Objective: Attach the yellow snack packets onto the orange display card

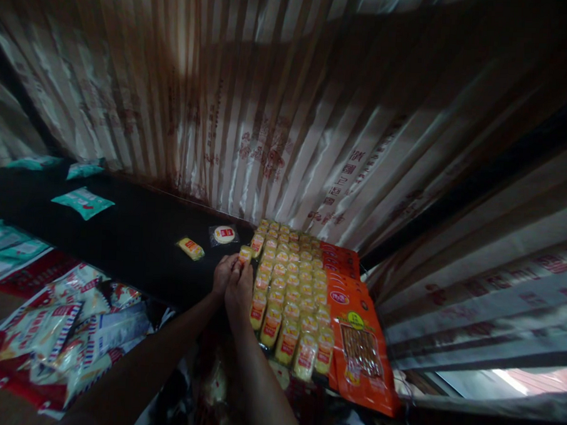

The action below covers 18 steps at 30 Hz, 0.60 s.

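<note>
My left hand [223, 275] and my right hand [239, 292] are pressed together at the left edge of a block of small yellow snack packets [289, 288] laid in neat rows on a dark counter [136, 237]. Both hands are closed in a pinch on one yellow packet [245, 255] at their fingertips. A loose yellow packet [190, 248] and a round white snack in clear wrap [224, 234] lie just left of the rows.
Orange snack bags [359, 347] overlap in a column right of the yellow rows. Teal packets [83, 202] lie far left on the counter. Red and white bags [57, 337] are heaped at lower left. A striped satin curtain [278, 112] hangs behind.
</note>
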### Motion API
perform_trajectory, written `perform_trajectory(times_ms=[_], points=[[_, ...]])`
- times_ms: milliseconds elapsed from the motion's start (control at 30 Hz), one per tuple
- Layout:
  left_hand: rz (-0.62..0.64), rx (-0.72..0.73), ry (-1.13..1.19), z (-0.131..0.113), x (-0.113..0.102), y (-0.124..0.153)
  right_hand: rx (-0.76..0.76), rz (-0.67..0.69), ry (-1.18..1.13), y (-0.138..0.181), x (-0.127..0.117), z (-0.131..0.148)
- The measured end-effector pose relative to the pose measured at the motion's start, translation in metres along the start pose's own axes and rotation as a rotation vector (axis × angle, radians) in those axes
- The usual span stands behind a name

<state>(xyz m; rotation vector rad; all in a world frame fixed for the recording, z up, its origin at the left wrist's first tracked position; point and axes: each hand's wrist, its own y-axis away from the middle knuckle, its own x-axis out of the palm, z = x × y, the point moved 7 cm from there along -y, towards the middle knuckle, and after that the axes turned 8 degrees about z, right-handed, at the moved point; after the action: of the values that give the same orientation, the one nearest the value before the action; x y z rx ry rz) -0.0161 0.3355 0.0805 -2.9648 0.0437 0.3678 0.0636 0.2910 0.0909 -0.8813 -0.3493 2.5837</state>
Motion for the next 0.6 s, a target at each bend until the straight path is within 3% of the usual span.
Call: perform_trajectory(times_ms=[133,267,400,600], points=[[0.131,0.024,-0.218,-0.011,0.008,-0.006,-0.042,0.012,0.202,-0.002,0.006,0.002],[0.144,0.027,-0.276,-0.017,0.007,-0.011,-0.059,0.116,0.321,-0.006,0.017,-0.002],[0.139,0.040,-0.309,-0.021,0.014,-0.005,-0.074,0.184,0.317,-0.011,0.017,-0.004],[0.097,0.068,-0.353,-0.027,0.039,0.019,-0.095,0.183,0.250,-0.016,0.012,0.000]])
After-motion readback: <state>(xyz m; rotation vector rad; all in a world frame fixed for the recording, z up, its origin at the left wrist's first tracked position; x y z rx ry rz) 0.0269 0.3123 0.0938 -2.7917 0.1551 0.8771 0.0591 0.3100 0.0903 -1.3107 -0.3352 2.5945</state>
